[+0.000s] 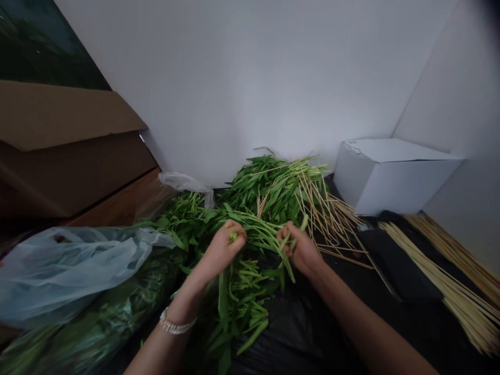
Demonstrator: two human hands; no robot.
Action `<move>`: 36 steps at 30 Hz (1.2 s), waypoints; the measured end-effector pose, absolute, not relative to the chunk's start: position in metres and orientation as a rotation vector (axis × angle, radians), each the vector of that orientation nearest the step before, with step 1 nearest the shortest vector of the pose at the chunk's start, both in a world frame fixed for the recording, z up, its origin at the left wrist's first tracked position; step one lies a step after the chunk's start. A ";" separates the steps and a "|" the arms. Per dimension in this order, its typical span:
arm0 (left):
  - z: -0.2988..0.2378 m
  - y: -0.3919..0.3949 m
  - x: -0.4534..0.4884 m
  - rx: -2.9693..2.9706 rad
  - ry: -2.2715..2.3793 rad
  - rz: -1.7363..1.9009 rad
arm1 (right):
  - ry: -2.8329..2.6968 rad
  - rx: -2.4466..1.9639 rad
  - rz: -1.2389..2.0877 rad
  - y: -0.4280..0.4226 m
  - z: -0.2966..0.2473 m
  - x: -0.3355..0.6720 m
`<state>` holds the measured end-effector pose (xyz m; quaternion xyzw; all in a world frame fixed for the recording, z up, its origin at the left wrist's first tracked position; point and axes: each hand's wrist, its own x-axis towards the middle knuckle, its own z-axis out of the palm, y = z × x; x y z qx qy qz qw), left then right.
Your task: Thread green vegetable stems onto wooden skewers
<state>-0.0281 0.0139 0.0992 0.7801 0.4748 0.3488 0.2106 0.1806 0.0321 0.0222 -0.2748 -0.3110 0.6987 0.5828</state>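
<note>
My left hand (227, 240), with a beaded bracelet (175, 324) at its wrist, is closed around leafy green stalks that look like water spinach; a cut end shows at the fingers. To its right, my right hand (300, 249) pinches several green stems (288, 260), which stick out above and below the fingers. Below and between both hands lies a heap of loose greens (248, 291) on black plastic (289, 328). Just beyond them is a larger pile of greens (273, 187), with thin wooden sticks (328, 208) spread over its right side.
Bundles of pale sticks (437, 265) lie at the right beside a dark flat object (396, 265). A white box (402, 177) stands behind them against the wall. At the left are a clear plastic bag (78, 271), bagged greens (121, 307) and an open cardboard box (66, 161).
</note>
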 end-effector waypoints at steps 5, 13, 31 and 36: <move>0.122 0.014 -0.064 1.915 1.511 1.021 | -0.644 -0.621 1.579 0.047 0.025 0.201; 0.095 -0.011 -0.056 2.632 1.674 0.599 | -1.759 -1.390 0.747 0.040 0.016 0.201; 0.079 -0.013 -0.058 2.628 1.559 0.637 | -1.723 -1.224 0.309 0.035 0.007 0.188; 0.086 -0.020 -0.065 2.604 1.621 0.993 | -1.756 -1.174 0.364 0.028 0.014 0.184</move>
